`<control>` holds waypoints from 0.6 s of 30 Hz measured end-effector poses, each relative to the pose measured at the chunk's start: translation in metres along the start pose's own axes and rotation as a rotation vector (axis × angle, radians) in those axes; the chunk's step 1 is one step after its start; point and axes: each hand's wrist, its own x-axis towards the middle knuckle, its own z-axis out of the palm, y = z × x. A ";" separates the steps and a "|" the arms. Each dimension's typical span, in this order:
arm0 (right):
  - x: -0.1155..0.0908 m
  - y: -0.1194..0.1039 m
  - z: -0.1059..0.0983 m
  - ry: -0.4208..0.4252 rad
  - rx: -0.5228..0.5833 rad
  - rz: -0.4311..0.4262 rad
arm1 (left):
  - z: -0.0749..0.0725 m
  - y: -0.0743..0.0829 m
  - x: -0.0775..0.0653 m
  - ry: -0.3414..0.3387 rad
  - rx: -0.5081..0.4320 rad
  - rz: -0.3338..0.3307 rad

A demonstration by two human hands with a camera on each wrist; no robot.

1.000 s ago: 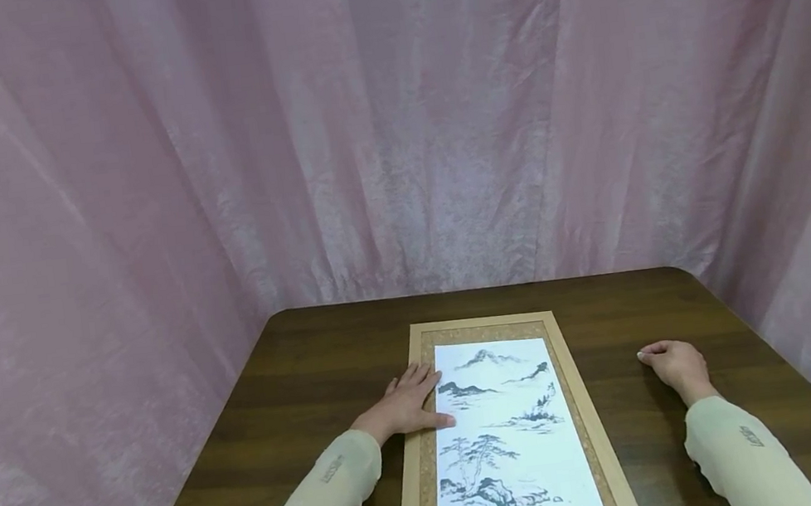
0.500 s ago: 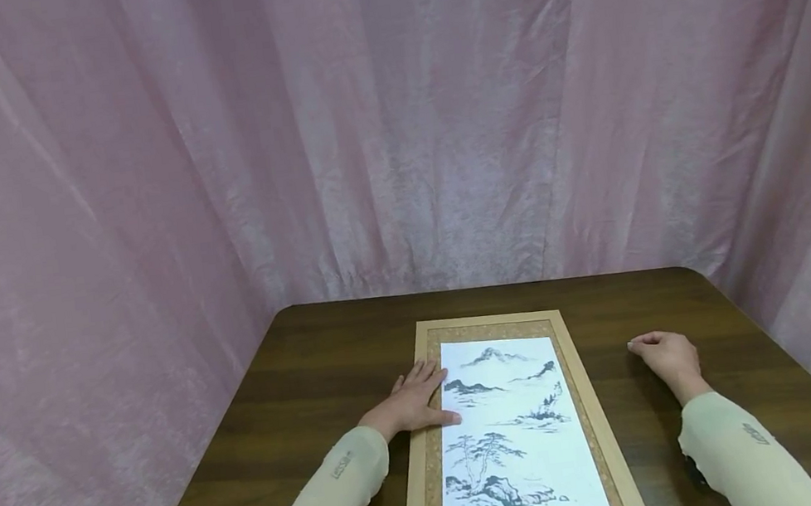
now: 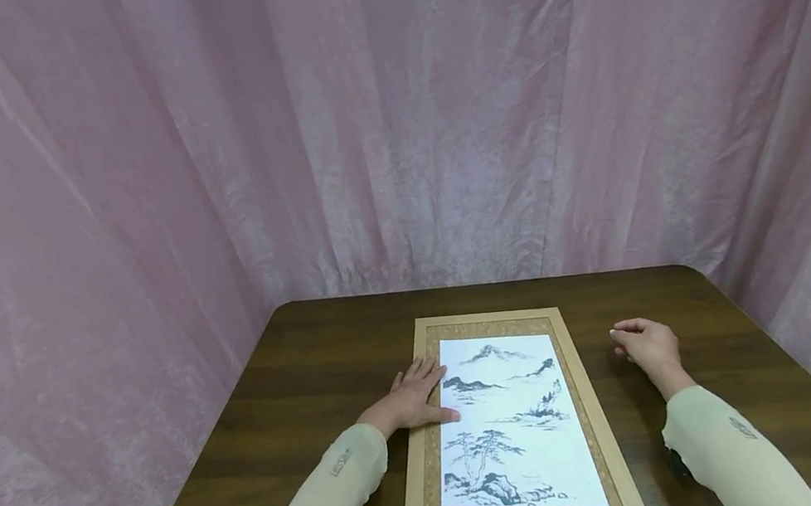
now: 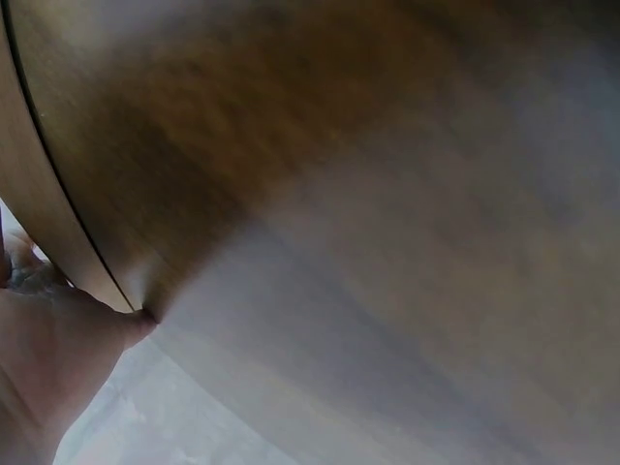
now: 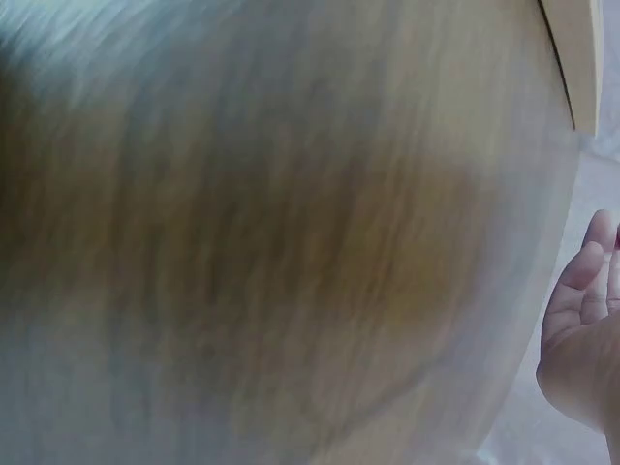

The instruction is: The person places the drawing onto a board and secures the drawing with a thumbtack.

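Note:
A light wooden picture frame (image 3: 606, 430) lies flat on the table, its gold-brown mat around a white sheet with an ink landscape painting (image 3: 542, 463). My left hand (image 3: 409, 401) rests on its left side with spread fingers, the thumb reaching onto the sheet. To the right of the frame, over the table, my right hand (image 3: 652, 346) has thumb and forefinger together on a small white thing (image 3: 613, 333); I cannot tell its kind. In the right wrist view the right hand (image 5: 586, 339) shows curled fingers, with a bit of red at the picture's edge.
The dark brown wooden table (image 3: 335, 361) has rounded far corners. A pink velvet curtain (image 3: 435, 116) hangs behind it and along both sides. Cream sleeves (image 3: 321, 496) cover both forearms.
My right hand has moved left and slightly away from me, nearer the frame, still pinching the small white thing. The left hand stays on the frame; the head view has shifted a little.

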 end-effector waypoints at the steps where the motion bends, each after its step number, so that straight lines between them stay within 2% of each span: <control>1: 0.000 -0.002 0.002 -0.001 0.015 -0.003 | 0.000 0.000 0.000 -0.001 -0.001 0.000; 10: 0.001 -0.017 0.018 -0.061 0.081 -0.020 | 0.002 -0.004 0.003 -0.003 -0.003 0.002; 18: 0.002 -0.030 0.030 -0.091 0.085 0.016 | 0.004 -0.005 0.005 0.000 -0.018 0.003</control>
